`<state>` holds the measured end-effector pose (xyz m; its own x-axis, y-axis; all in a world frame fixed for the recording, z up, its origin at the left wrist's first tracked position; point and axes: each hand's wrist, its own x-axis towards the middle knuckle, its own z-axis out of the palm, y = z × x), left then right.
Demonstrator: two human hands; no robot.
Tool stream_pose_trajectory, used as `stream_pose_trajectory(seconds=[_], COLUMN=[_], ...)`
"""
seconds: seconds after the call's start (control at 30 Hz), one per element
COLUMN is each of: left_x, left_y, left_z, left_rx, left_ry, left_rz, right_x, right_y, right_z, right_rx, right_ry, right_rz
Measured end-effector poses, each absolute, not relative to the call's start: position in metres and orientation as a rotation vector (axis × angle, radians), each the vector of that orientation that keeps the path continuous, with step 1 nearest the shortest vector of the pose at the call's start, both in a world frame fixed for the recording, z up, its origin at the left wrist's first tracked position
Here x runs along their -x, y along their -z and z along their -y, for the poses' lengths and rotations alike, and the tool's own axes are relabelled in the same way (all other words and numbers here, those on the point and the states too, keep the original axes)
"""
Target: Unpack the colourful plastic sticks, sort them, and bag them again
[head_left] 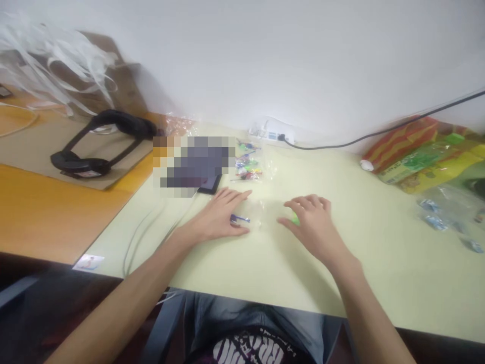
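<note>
My left hand rests on the pale table with thumb and fingers spread. Between them lies a small blue plastic piece, partly under the palm. My right hand is over the table to the right, its fingers curved and apart from the thumb. A small bright green thing shows in the gap there, mostly hidden by the hand; whether it is touched I cannot tell. A clear plastic bag, hard to see, lies between the hands. Beyond them are several small colourful pieces in clear packets.
A dark tablet, mostly pixelated, lies behind my left hand. A white power strip with a black cable sits by the wall. Snack bags and small blue-white packets are at right. A black-framed object stands left on cardboard.
</note>
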<state>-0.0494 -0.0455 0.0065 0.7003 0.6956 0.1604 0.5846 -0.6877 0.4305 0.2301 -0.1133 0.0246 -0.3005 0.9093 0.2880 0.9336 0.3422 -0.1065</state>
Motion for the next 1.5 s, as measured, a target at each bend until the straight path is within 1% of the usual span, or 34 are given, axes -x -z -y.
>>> stream_pose_trajectory(seconds=[0.07, 0.13, 0.23, 0.33, 0.4, 0.53, 0.6, 0.93, 1.23, 1.5], left_x=[0.050, 0.050, 0.051, 0.051, 0.051, 0.049, 0.049, 0.049, 0.048, 0.049], left_y=[-0.006, -0.006, -0.004, -0.004, -0.005, -0.007, -0.008, -0.003, -0.004, -0.004], left_z=[0.046, 0.046, 0.044, 0.043, 0.043, 0.044, 0.045, 0.044, 0.044, 0.044], left_rx=[-2.573, -2.583, -2.591, -2.578, -2.560, -2.519, -2.504, -2.484, -2.468, -2.476], left_ry=[-0.448, -0.447, -0.443, -0.436, -0.438, -0.447, -0.453, -0.489, -0.496, -0.505], left_rz=[-1.001, -1.007, -1.016, -1.018, -1.014, -1.013, -1.014, -1.032, -1.047, -1.043], right_x=[-0.245, -0.251, -0.248, -0.241, -0.236, -0.226, -0.219, -0.190, -0.209, -0.195], right_y=[-0.017, -0.008, 0.000, -0.006, -0.016, -0.034, -0.039, -0.036, -0.030, -0.034], right_z=[0.122, 0.127, 0.130, 0.128, 0.126, 0.120, 0.114, 0.087, 0.099, 0.089], right_rx=[1.728, 1.775, 1.804, 1.768, 1.689, 1.467, 1.408, 1.236, 1.327, 1.265], right_ry=[0.227, 0.213, 0.107, 0.032, -0.064, -0.369, -0.422, -0.430, -0.487, -0.476], right_rz=[2.329, 2.359, 2.351, 2.279, 2.247, 2.226, 2.246, 2.469, 2.387, 2.484])
